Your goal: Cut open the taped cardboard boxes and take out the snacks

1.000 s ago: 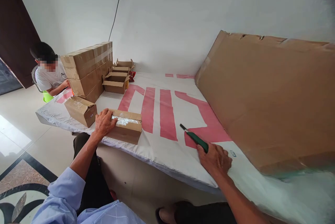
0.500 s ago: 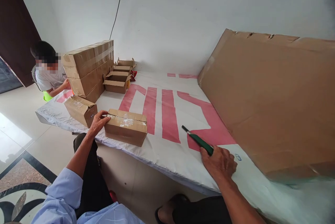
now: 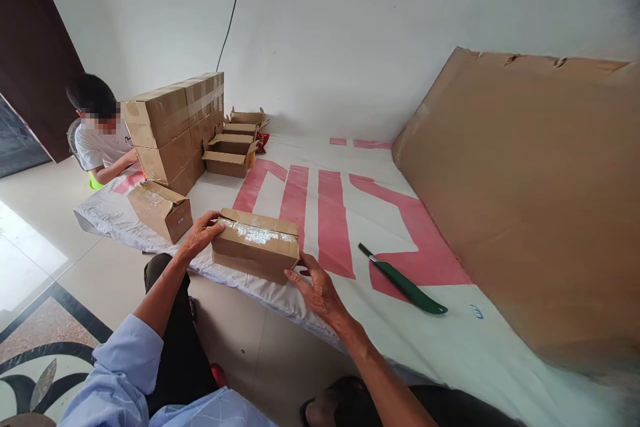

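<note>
A closed cardboard box [image 3: 255, 250] with shiny clear tape along its top seam sits near the front edge of the cloth-covered table [image 3: 320, 307]. My left hand [image 3: 203, 235] grips its left end, thumb and fingers at the top corner. At the right end, my right hand [image 3: 320, 290] has its fingers against the side and the thumb at the front, so the box is between both hands. A green-handled tool [image 3: 407, 287] with a dark narrow tip lies on the cloth to the right, apart from my right hand.
Another taped box [image 3: 160, 210] stands to the left. Behind it rises a stack of boxes [image 3: 173, 124], beside several open boxes [image 3: 227, 164]. A person [image 3: 103, 130] sits at the far left. A large cardboard sheet [image 3: 525, 200] leans at the right.
My right hand has let go of the green-handled tool, leaving it on the cloth, and moved left onto the box's right end. My left hand stays on the box.
</note>
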Available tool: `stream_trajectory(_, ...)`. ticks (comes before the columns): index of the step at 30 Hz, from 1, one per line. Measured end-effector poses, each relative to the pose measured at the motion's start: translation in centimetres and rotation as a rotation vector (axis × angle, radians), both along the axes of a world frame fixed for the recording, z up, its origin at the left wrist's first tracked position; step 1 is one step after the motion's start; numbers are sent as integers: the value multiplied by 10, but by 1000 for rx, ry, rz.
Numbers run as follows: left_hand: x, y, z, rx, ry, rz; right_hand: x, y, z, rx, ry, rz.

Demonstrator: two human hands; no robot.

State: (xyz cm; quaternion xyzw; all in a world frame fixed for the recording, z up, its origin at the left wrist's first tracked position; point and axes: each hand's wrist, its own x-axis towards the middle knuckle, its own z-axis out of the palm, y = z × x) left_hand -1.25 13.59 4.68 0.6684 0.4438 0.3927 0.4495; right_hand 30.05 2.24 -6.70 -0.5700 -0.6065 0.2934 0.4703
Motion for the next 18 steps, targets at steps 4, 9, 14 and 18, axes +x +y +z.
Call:
stream_trajectory(4, 3, 1, 4, -36, 40, -70, 26, 12, -1, 1, -77, -18)
stream_trajectory(9, 9, 11, -1, -65, -55, -56, 99, 8, -16, 119, -414, -277)
stream_trajectory(14, 9, 16, -3, -84, -104, -65, 184, -10, -35, -142, -744, -550)
stream_trajectory(18, 11, 18, -5, -94, -155, -57, 205, -18, -41, -360, -796, -588)
